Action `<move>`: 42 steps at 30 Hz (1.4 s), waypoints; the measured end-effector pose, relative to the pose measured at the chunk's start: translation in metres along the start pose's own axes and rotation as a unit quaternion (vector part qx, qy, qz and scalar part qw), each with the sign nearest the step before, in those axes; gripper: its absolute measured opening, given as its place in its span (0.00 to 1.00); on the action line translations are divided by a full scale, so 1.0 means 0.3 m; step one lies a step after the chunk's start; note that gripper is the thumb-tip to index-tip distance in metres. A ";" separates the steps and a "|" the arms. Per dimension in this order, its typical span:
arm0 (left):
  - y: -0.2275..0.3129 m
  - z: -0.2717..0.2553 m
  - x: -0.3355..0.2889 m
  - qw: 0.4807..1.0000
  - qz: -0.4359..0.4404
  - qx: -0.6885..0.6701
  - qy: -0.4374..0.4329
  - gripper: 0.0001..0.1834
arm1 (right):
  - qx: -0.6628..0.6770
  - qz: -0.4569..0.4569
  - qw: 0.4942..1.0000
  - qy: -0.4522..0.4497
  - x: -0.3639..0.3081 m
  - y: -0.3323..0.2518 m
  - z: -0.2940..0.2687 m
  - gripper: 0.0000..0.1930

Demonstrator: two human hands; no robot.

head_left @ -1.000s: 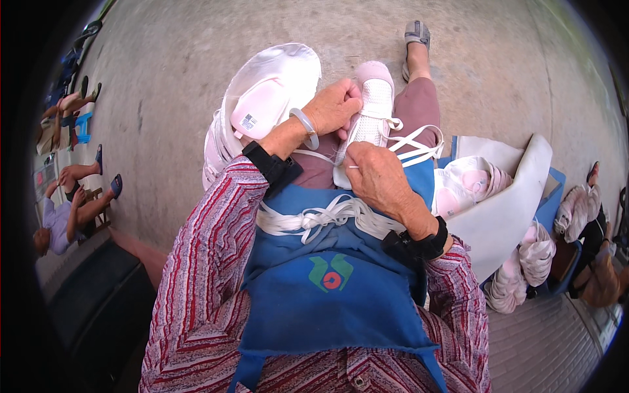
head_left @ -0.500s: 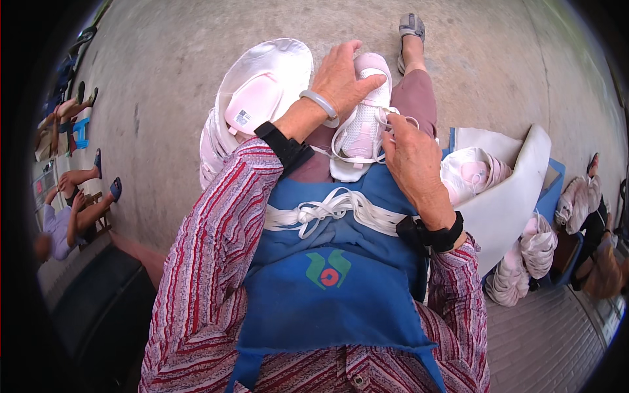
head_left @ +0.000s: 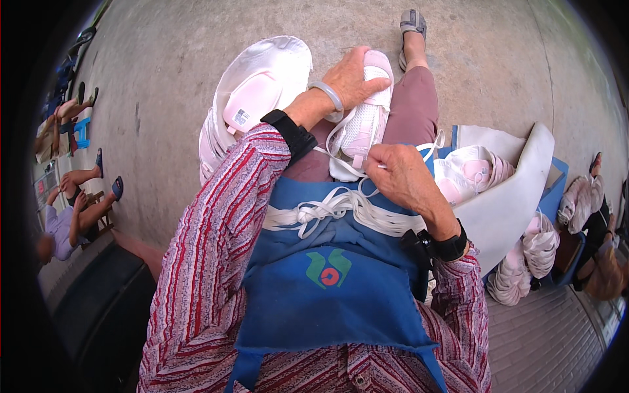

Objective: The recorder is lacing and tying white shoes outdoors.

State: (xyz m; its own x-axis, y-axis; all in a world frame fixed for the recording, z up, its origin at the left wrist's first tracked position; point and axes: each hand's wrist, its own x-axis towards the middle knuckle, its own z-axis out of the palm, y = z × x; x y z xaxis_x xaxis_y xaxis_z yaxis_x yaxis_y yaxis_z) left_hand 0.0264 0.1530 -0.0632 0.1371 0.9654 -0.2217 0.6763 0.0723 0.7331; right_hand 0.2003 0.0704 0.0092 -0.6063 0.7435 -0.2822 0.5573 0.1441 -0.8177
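A pink and white mesh shoe upper point(head_left: 362, 131) lies over my lap, its rounded pink end pointing away from me. My left hand point(head_left: 350, 80) is closed around that far end, thumb across the top. Close to the upper's near end, my right hand point(head_left: 401, 171) pinches a white shoelace point(head_left: 345, 165), part of which loops out beyond the knuckles. The fingertips hide the exact spot where the lace meets the upper. Across my blue apron point(head_left: 334, 281) is tied a bundle of white shoelaces point(head_left: 334, 204).
To my left rests a stack of pink and white uppers point(head_left: 259, 88). At my right, more uppers point(head_left: 468, 173) sit beside a curved white sheet point(head_left: 504, 209) in a blue bin point(head_left: 557, 177). Bundled uppers point(head_left: 524, 262) stand farther right. Other people sit at both sides.
My right hand has moved toward me, from the upper's middle to its near end, now pinching the lace. My left hand has closed more fully on the far end.
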 end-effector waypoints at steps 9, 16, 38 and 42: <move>0.003 0.004 -0.009 1.000 -0.004 0.000 -0.008 0.44 | 0.246 0.002 0.944 -0.218 -0.090 -0.070 -0.082 0.10; 0.039 -0.071 -0.125 0.991 0.017 0.039 0.124 0.30 | 0.138 0.036 0.973 -0.183 -0.153 -0.007 -0.138 0.10; 0.071 -0.081 -0.322 0.983 -0.086 0.107 -0.123 0.14 | 0.082 -0.007 0.996 -0.028 -0.368 -0.234 -0.311 0.07; 0.094 -0.081 -0.298 0.979 -0.129 0.028 -0.154 0.13 | 0.180 -0.288 0.937 -0.085 -0.441 -0.267 -0.409 0.12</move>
State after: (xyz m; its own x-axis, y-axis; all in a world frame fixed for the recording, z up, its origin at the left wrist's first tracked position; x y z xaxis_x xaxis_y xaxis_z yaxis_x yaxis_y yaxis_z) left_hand 0.0154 0.0748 -0.0071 0.1623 0.7943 -0.5854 0.7552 0.2818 0.5918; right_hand 0.3055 0.0406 0.1735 -0.8464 0.4906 0.2074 -0.0993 0.2372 -0.9664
